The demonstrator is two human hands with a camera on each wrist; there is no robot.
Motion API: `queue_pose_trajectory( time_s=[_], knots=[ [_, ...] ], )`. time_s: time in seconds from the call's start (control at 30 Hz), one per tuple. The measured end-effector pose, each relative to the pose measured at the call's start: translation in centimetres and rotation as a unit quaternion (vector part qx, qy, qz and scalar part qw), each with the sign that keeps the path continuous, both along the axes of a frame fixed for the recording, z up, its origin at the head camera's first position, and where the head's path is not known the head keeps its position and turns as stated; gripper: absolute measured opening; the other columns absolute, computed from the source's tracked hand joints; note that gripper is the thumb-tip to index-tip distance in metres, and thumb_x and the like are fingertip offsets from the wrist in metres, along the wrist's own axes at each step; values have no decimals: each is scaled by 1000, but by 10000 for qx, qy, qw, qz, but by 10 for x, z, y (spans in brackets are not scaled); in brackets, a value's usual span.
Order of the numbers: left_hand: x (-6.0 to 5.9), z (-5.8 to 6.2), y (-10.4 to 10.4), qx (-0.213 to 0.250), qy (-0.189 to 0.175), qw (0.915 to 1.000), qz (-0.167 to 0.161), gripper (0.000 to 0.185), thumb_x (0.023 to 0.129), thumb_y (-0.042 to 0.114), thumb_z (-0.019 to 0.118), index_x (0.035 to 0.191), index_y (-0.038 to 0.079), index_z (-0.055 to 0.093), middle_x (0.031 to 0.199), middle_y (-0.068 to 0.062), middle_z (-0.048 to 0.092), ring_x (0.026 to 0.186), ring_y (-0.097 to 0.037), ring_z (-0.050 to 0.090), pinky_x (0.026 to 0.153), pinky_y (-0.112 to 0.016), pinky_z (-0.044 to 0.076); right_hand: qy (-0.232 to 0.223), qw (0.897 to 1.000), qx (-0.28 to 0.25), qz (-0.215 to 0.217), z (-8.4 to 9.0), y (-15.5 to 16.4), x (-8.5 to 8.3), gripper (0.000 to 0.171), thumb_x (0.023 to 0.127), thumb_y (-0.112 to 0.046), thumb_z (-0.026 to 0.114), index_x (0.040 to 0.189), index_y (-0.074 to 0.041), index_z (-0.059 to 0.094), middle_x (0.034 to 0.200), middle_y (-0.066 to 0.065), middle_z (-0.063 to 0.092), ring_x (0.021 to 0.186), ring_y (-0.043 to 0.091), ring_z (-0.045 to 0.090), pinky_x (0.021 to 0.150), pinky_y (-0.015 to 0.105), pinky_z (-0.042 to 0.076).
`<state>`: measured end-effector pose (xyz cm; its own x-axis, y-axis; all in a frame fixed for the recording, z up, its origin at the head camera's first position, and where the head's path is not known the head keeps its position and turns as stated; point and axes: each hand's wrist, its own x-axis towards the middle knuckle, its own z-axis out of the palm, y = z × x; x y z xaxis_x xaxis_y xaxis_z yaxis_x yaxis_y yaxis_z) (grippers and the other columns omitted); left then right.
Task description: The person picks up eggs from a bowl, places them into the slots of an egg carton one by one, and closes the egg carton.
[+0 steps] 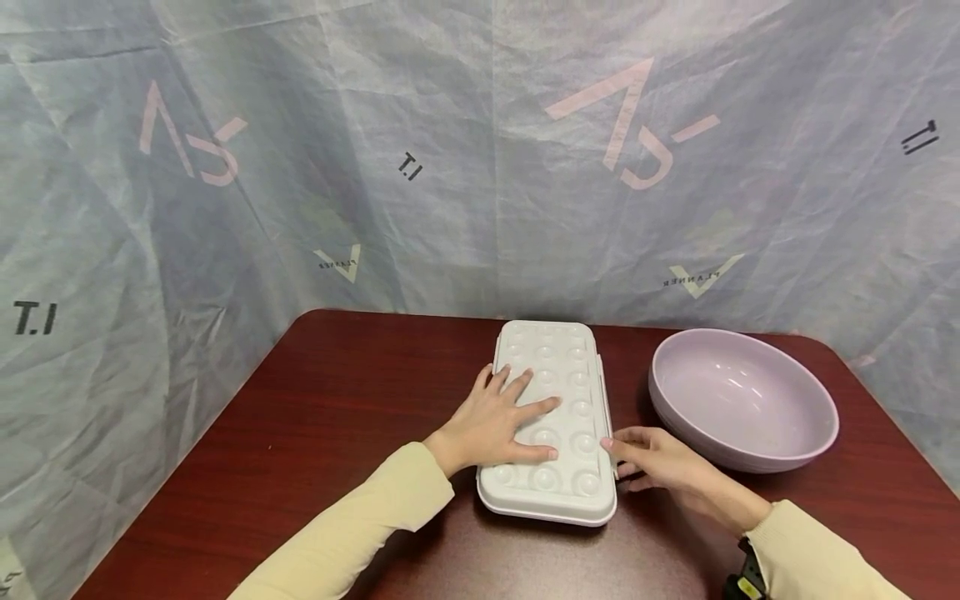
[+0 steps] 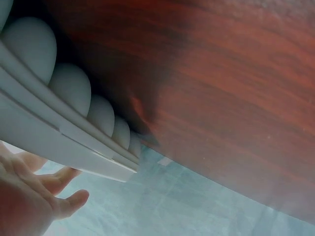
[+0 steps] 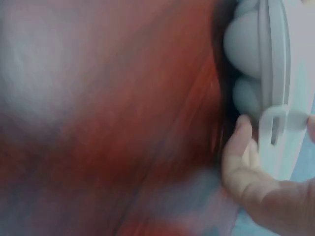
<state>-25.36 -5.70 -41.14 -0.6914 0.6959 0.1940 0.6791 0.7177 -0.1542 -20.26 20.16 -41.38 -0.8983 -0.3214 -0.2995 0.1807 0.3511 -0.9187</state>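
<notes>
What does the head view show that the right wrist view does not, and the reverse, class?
Only the head view shows the lavender bowl, the left hand flat on the lid, and the printed backdrop. Only the right wrist view shows the side latch and the rounded cups under the rim. Both show the white egg box, the right hand at its side, and the wooden table.

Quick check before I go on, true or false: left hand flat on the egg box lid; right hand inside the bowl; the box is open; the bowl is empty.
1. The left hand lies flat on the egg box lid: true.
2. The right hand is inside the bowl: false, it is at the box's right edge, by the clasp.
3. The box is open: false, its lid is down.
4. The bowl is empty: true.
</notes>
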Motion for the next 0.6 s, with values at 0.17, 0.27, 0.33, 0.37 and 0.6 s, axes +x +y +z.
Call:
queue_pose_trajectory(
  time_s=[0.17,0.27,0.33,0.37,0.6],
  knots=[
    [0,1,0,26,-98,9999,-5,70,78,80,23,139,46,28,146,-11,33,132,-42,28,106,-57,17,-295,9979,-573,107,-2,6,-7,57,92,-27,51,124,18,36,94,3,61,85,14,61,78,36,51],
    [0,0,0,19,-102,9999,4,71,77,80,23,140,46,28,146,-11,33,132,-42,28,106,-57,17,-380,9966,-707,164,-4,7,-7,55,92,-22,51,125,19,33,94,2,60,84,13,60,79,37,51],
    [-1,0,0,20,-109,9999,11,71,78,80,23,140,46,27,146,-11,32,132,-42,28,106,-57,17,-383,9961,-752,242,-5,7,-8,54,92,-19,50,125,20,32,94,2,60,85,13,60,80,38,50],
    [-1,0,0,18,-119,9999,14,71,78,80,23,140,46,27,147,-11,32,133,-42,28,106,-57,17,-388,9960,-762,268,-4,6,-8,54,92,-18,50,124,21,31,94,3,60,85,13,60,81,39,50],
    [-1,0,0,37,-99,9999,-5,71,77,80,24,139,46,28,146,-11,32,133,-42,28,106,-57,18,-498,9953,-787,277,-4,4,-9,48,93,-12,46,124,20,30,94,4,61,87,13,60,81,40,49]
  ],
)
